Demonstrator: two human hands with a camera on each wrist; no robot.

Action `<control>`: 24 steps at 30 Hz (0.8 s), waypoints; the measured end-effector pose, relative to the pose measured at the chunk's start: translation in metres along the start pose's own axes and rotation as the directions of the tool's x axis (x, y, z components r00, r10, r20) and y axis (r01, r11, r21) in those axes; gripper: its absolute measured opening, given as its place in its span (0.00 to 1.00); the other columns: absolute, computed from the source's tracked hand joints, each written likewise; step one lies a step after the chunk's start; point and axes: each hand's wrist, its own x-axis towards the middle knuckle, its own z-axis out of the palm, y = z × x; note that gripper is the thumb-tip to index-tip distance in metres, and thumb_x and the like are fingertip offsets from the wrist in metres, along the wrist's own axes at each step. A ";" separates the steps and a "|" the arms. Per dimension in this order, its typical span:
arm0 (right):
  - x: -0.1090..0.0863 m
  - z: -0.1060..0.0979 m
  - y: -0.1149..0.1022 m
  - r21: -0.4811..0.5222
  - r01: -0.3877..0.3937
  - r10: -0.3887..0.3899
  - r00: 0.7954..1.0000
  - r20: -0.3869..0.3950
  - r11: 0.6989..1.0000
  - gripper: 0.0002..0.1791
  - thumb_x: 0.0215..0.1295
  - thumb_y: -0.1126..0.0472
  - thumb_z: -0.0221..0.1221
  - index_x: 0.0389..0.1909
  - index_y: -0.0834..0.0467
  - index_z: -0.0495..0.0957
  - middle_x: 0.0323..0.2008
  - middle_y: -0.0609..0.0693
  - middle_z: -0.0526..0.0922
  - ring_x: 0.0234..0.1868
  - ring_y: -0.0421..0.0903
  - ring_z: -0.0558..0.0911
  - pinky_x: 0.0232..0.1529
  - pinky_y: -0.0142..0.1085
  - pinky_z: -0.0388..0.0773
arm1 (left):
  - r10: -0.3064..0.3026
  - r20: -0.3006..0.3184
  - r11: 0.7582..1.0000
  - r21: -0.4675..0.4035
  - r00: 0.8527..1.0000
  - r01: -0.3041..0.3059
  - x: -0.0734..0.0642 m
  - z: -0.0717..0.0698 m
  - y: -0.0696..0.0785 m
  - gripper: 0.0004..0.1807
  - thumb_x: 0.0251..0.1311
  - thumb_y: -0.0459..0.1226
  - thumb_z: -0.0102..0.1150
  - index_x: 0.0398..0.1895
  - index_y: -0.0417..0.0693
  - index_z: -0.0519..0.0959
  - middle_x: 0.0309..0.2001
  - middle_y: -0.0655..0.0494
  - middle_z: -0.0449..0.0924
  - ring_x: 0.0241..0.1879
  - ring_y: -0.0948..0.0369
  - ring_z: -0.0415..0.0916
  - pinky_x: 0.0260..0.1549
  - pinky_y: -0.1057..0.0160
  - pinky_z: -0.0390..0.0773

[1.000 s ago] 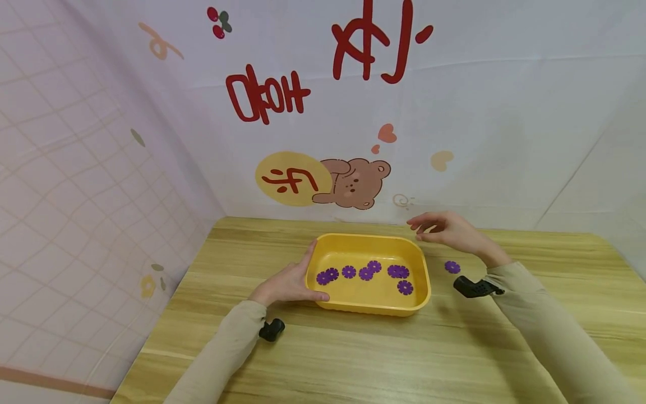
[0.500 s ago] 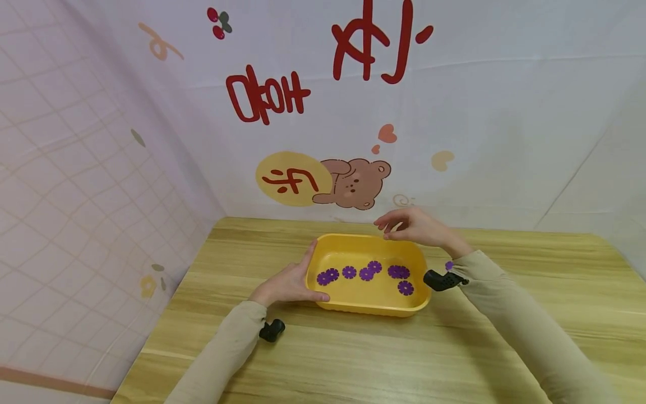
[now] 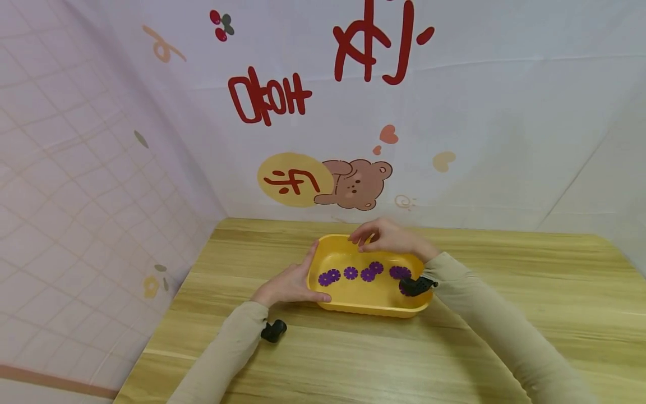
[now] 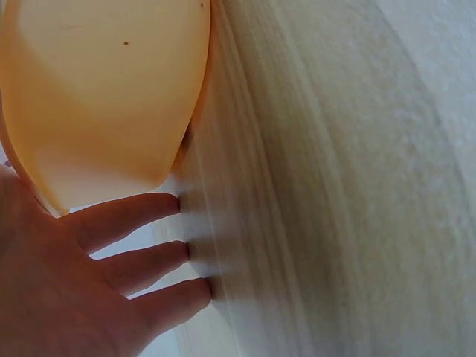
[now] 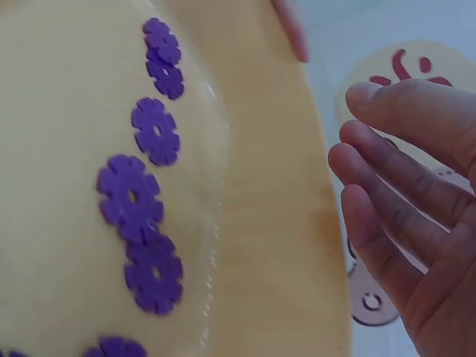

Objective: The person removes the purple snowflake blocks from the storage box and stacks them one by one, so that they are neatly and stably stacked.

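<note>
A yellow plastic tray stands on the wooden table. Several purple snowflake-shaped building discs lie flat on its floor, some overlapping. At the tray's left end my left hand rests with fingers spread along the outer wall and the thumb by the near corner; the left wrist view shows straight fingers touching the table. My right hand hovers over the far rim, its fingers loosely bent. Nothing shows between those fingers in the right wrist view, where the discs lie beside them. The right wrist's black device partly hides one disc.
Behind the table hangs a white cloth wall with a printed bear and red characters. A gridded cloth borders the left side. My right sleeve crosses the table's right part.
My right hand has moved left, from beyond the tray's right corner to over its far rim. The loose disc on the table at right is now hidden by that arm. The left hand stays put.
</note>
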 end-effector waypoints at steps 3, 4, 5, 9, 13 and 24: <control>0.005 0.007 0.001 -0.005 0.019 -0.019 1.000 0.013 1.000 0.16 0.62 0.69 0.62 0.51 0.67 0.80 0.44 0.60 0.83 0.42 0.47 0.81 0.44 0.38 0.78 | 0.001 0.004 1.000 0.010 1.000 -0.001 0.001 0.000 0.000 0.71 0.43 0.62 0.71 0.77 0.59 0.27 0.54 0.41 0.76 0.47 0.54 0.77 0.53 0.50 0.72; 0.006 0.009 0.000 -0.006 0.020 -0.020 1.000 0.024 1.000 0.16 0.62 0.68 0.62 0.51 0.67 0.80 0.44 0.60 0.83 0.42 0.47 0.81 0.44 0.39 0.78 | 0.004 0.004 1.000 0.013 1.000 -0.004 0.001 0.000 0.000 0.71 0.44 0.62 0.71 0.77 0.59 0.27 0.54 0.41 0.76 0.46 0.55 0.77 0.53 0.51 0.72; 0.007 0.011 0.000 -0.007 0.023 -0.023 0.999 0.034 1.000 0.15 0.62 0.68 0.62 0.51 0.67 0.80 0.44 0.60 0.83 0.42 0.47 0.81 0.44 0.39 0.78 | 0.006 0.005 1.000 0.016 1.000 -0.006 0.001 0.000 0.000 0.71 0.44 0.62 0.70 0.77 0.59 0.27 0.53 0.42 0.77 0.45 0.56 0.77 0.52 0.52 0.72; 0.015 0.019 0.000 -0.025 0.024 -0.022 0.997 0.070 0.999 0.15 0.62 0.68 0.63 0.50 0.67 0.81 0.44 0.60 0.83 0.41 0.45 0.81 0.44 0.40 0.78 | 0.015 0.013 1.000 0.014 1.000 -0.015 0.001 -0.001 0.000 0.71 0.44 0.62 0.71 0.77 0.58 0.26 0.50 0.44 0.78 0.41 0.59 0.77 0.51 0.53 0.73; 0.024 0.027 0.006 -0.034 0.036 -0.033 0.995 0.093 0.999 0.15 0.61 0.69 0.63 0.49 0.67 0.81 0.43 0.58 0.83 0.41 0.43 0.81 0.43 0.39 0.78 | 0.013 0.012 1.000 0.017 1.000 -0.014 0.001 -0.002 0.000 0.71 0.45 0.61 0.71 0.76 0.56 0.25 0.52 0.41 0.77 0.45 0.55 0.77 0.51 0.51 0.73; 0.037 0.055 0.017 -0.038 -0.007 0.014 0.983 0.185 0.999 0.13 0.59 0.68 0.64 0.46 0.63 0.83 0.41 0.51 0.84 0.37 0.41 0.80 0.40 0.33 0.77 | 0.021 0.017 0.999 0.031 1.000 -0.021 0.000 -0.001 0.000 0.71 0.45 0.62 0.69 0.76 0.56 0.24 0.53 0.38 0.76 0.45 0.56 0.76 0.51 0.52 0.73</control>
